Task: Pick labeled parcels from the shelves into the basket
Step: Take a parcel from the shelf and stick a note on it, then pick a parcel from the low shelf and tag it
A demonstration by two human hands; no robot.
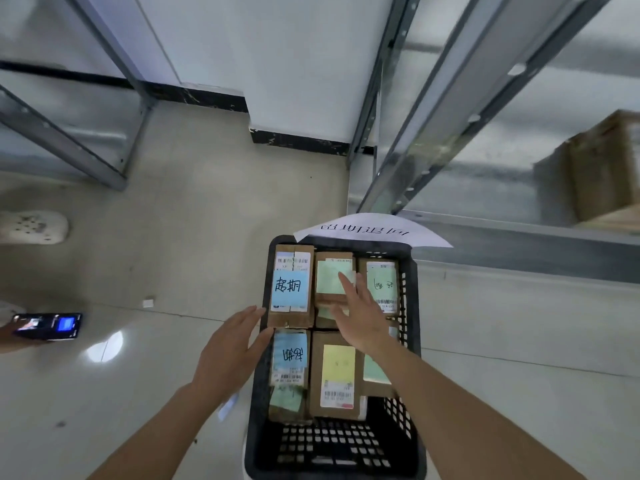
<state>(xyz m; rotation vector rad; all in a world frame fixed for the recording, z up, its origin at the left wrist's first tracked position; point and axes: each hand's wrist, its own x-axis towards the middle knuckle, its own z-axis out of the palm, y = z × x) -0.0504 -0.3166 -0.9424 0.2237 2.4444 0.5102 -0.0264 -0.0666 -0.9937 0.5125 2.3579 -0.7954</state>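
A black plastic basket (410,306) stands on the floor below me, with several brown cardboard parcels lying flat in it. A parcel with a blue handwritten label (291,287) lies at the far left, one with a yellow label (337,375) nearer me. My left hand (230,348) is spread with straight fingers at the basket's left rim, fingertips by the blue-labelled parcel. My right hand (360,313) hovers flat over the middle parcels with a green label (329,282), holding nothing.
A white paper sign (370,230) hangs on the basket's far rim. Grey metal shelving (450,109) rises to the right, with a brown box (602,174) on it. More shelf frames (69,143) stand at left. Another person's hand holds a phone (48,325) at far left, near a white shoe (34,226).
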